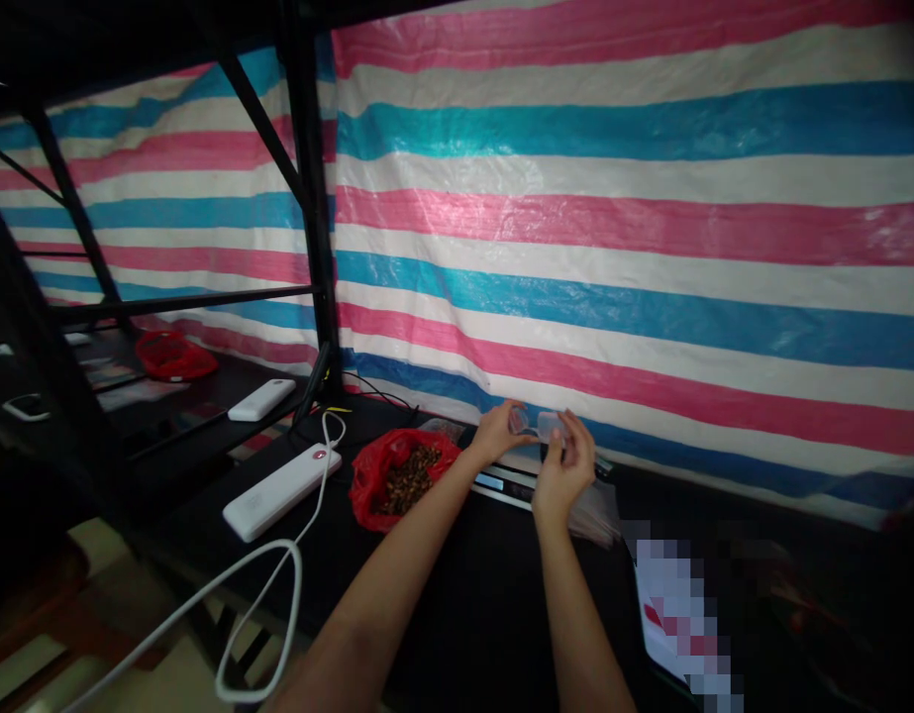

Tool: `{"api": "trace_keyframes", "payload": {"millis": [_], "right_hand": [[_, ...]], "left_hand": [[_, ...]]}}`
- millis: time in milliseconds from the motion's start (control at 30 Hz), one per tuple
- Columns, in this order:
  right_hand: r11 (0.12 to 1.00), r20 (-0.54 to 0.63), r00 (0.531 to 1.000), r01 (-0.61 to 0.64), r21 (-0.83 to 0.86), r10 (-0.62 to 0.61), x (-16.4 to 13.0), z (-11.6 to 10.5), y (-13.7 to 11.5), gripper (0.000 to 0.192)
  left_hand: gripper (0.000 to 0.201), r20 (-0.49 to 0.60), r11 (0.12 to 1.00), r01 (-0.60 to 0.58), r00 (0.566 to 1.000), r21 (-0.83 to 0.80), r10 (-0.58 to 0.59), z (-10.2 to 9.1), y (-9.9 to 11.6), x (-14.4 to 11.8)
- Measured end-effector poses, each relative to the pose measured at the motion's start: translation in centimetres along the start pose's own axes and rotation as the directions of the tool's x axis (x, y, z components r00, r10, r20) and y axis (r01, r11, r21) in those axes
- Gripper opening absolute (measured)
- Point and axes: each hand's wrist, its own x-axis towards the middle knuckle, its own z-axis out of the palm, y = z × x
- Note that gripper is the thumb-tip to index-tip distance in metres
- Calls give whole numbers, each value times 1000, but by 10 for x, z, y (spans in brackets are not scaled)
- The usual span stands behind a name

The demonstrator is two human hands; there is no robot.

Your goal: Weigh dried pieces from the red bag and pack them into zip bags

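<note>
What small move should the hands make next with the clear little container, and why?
Probably bring the clear container down toward the red bag of brown pieces. Both the left hand and the right hand hold it up above the scale, it looks empty, and the bag lies open just to the left.

- Two bare forearms come up from the bottom edge of the head view, with no sleeve showing on either as far as the elbow.
- The left hand (495, 432) is bare: no glove, ring or band to be seen.
- The right hand (562, 473) is bare as well, and its wrist carries no watch or strap.
- Fingernails are too small to make out.
</note>
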Motion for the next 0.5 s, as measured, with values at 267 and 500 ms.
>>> {"api": "trace_keyframes", "payload": {"millis": [267, 500], "right_hand": [[952, 156, 964, -241, 188, 213, -7, 9, 17, 31], [834, 533, 766, -520, 185, 359, -32, 33, 11, 28]], "left_hand": [[84, 157, 889, -49, 987, 455, -26, -18, 6, -16], [48, 95, 817, 150, 965, 557, -242, -135, -18, -76]]}}
